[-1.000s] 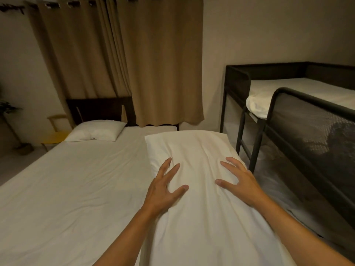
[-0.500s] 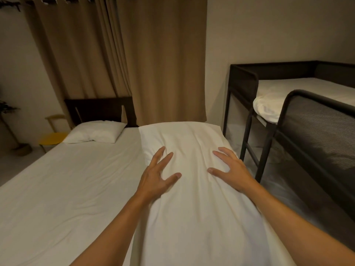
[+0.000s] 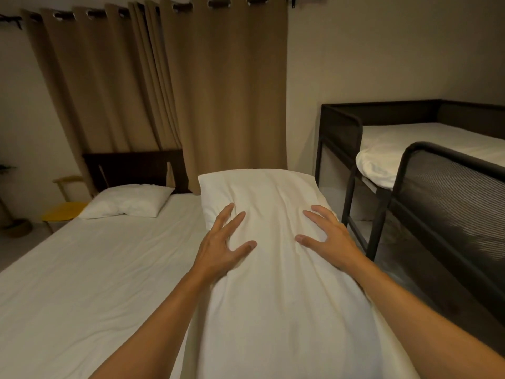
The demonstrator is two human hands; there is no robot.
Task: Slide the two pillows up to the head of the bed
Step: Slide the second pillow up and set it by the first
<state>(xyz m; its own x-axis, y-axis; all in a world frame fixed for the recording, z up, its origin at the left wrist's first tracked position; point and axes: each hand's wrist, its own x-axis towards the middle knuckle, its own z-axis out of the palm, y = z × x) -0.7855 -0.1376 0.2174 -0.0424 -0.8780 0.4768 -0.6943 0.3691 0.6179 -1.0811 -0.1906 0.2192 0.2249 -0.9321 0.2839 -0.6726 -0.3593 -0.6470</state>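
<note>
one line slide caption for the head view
Both hands press flat on a long white pillow, a second pillow already by the headboard.

The pillow (image 3: 273,269) and bed (image 3: 82,283) wore matt, creased white cloth; the curtain (image 3: 218,91) was matt tan fabric, the bunk frame (image 3: 355,220) dark metal.

Two pillows (image 3: 128,201) (image 3: 273,269), two hands (image 3: 221,250) (image 3: 332,242), two beds (image 3: 68,283) (image 3: 426,140), one yellow stool (image 3: 64,210).

Both hands, left hand (image 3: 221,248) and right hand (image 3: 329,242), press flat with spread fingers on the long white pillow (image 3: 273,269) lying on the bed (image 3: 82,283).
</note>
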